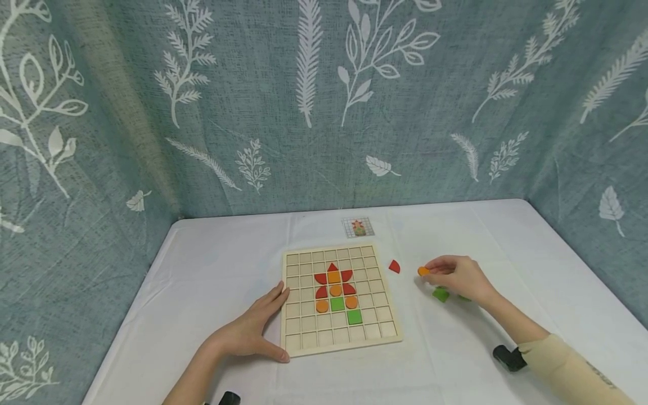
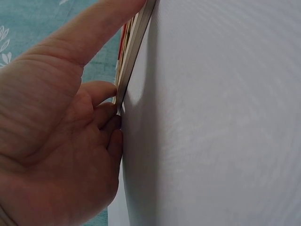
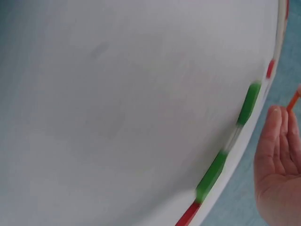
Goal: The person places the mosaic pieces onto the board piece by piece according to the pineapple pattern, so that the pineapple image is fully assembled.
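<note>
Where a white cloth covers the table point(image 1: 212, 270), walled at 12, 9 and 3 o'clock by teal curtains point(image 1: 253, 101) printed with pale leaves. Wooden grid board point(image 1: 372, 332) at centre, carrying a flower of red, orange and green pieces. Small pattern card point(image 1: 358, 227) at 12 o'clock of the board. Left hand point(image 1: 250, 332) at the board's 8 o'clock corner, fingers straight along its edge, thumb pressed to the near edge. Right hand point(image 1: 458, 277) at 3 o'clock of the board, pinching an orange disc point(image 1: 423, 271). Red quarter piece point(image 1: 394, 266) loose between board and disc; green square point(image 1: 441, 293) just under the hand.

Only from the left wrist: fingers point(image 2: 110, 136) touching the board's thin edge point(image 2: 134, 52). Only from the right wrist: green pieces point(image 3: 248, 103) edge-on, blurred, and the disc's rim point(image 3: 294, 100) above the fingertips point(image 3: 273, 117).
</note>
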Motion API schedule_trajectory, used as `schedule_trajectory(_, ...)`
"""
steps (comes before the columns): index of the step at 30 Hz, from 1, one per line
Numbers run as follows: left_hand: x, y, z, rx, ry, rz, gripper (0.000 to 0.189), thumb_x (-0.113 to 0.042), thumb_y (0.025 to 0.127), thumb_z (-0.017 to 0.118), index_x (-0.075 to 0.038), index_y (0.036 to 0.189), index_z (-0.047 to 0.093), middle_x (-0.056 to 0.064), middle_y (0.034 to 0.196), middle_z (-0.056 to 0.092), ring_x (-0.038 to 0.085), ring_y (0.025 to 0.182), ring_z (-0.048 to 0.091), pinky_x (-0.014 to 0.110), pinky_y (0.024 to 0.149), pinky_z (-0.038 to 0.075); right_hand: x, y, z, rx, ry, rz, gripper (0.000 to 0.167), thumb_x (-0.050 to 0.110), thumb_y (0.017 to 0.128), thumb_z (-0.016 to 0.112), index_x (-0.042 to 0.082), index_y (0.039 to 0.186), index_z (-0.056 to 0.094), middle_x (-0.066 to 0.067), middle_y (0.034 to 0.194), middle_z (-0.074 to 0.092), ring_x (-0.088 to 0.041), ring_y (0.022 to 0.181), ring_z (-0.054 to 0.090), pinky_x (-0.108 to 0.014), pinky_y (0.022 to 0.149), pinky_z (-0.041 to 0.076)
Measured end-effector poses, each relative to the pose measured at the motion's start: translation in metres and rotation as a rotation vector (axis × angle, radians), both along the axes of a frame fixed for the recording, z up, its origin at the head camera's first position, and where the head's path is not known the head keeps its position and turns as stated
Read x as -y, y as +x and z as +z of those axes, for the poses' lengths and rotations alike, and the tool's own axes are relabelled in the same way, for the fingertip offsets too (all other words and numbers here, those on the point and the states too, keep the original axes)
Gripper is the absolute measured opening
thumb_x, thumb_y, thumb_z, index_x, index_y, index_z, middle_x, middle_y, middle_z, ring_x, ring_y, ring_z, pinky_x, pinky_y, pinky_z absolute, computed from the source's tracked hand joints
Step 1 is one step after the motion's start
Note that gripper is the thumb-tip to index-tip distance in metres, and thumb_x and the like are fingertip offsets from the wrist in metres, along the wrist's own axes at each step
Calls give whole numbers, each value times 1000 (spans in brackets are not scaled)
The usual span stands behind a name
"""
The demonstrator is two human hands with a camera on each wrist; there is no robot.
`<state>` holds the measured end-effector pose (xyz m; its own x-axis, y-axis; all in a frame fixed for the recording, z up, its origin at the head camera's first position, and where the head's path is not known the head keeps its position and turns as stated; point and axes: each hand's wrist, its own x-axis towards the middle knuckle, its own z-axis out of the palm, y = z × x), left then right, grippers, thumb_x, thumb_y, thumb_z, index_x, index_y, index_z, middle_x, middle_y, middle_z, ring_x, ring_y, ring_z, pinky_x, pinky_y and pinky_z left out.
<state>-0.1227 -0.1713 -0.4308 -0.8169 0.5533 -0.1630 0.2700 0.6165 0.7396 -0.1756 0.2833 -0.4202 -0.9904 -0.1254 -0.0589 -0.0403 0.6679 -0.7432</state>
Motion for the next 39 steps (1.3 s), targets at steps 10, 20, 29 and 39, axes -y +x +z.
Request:
schedule_trajectory(10, -1, 0, -3, -6, -6, 9, 124, -45, 62, 89, 0, 154, 20, 18, 162, 4, 42, 146, 4, 62, 112, 14, 39, 7, -5, 69, -231, 58, 34, 22, 83, 78, 2, 109, 70, -6, 96, 73, -18, 87, 69, -26, 73, 54)
schedule_trajectory(20, -3, 1, -6, -12, -12, 18, 124, -45, 62, 90, 0, 154, 20, 18, 162, 4, 41, 147, 4, 62, 113, 14, 85, 15, -8, 60, -231, 209, 29, 22, 81, 79, 4, 103, 72, -2, 89, 70, -18, 82, 63, -25, 72, 51)
schedule_trajectory(29, -2, 0, -6, -29, -13, 8, 124, -44, 62, 90, 1, 154, 20, 19, 162, 4, 42, 146, 4, 62, 113, 15, 122, 19, -10, 60, -182, 343, 22, 22, 80, 81, 8, 95, 73, 2, 77, 65, -14, 72, 59, -23, 65, 50)
schedule_trajectory(39, -3, 1, -7, -27, -9, 5, 124, -43, 62, 90, 2, 153, 20, 21, 161, 4, 43, 146, 4, 62, 113, 14, 149, 24, -17, -125, -25, 569, 13, 15, 80, 81, 12, 88, 72, 12, 70, 59, -3, 64, 54, -20, 61, 51)
